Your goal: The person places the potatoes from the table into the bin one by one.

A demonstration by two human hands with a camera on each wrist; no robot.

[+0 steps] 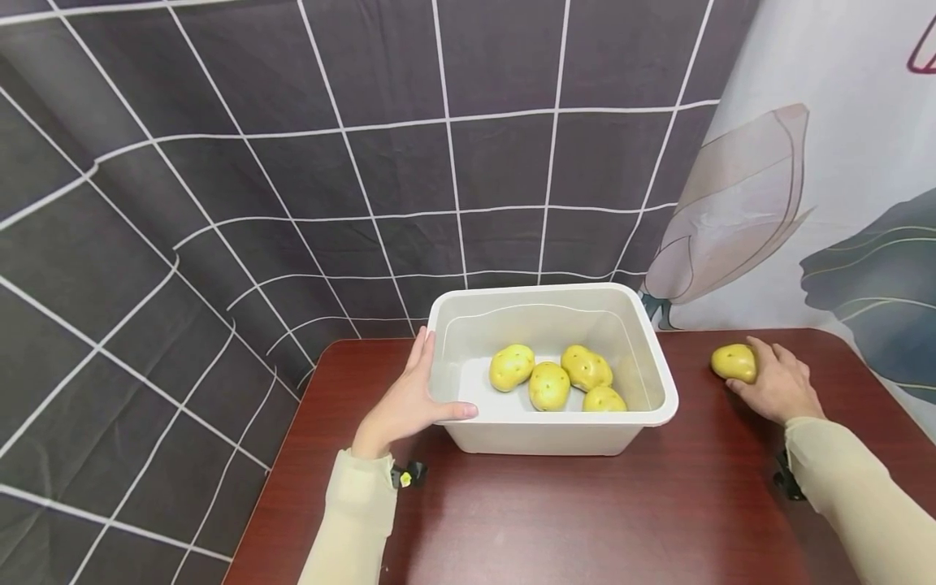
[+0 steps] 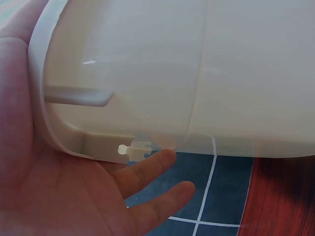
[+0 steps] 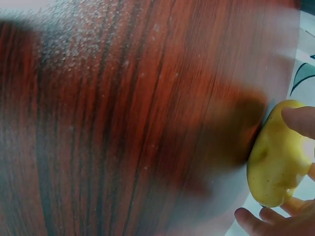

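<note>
A white plastic bin (image 1: 541,439) stands on the table with several yellow potatoes lying inside, among them a potato (image 1: 512,367) at the left. My left hand (image 1: 409,400) grips the bin's left end, its thumb over the front rim and its fingers along the side. In the left wrist view, two fingers (image 2: 147,172) extend past the bin's outer wall (image 2: 147,64). Off to the right, my right hand (image 1: 782,380) holds another potato (image 1: 734,363) between thumb and fingers, close over the table; the right wrist view shows the potato (image 3: 275,157) beside the thumb.
The dark red wooden table (image 1: 585,520) reaches back to a dark grid-patterned cloth (image 1: 395,171) behind the bin. At the right back hangs a pale cloth (image 1: 863,146) with a floral print. Both forearms wear light sleeves (image 1: 351,520).
</note>
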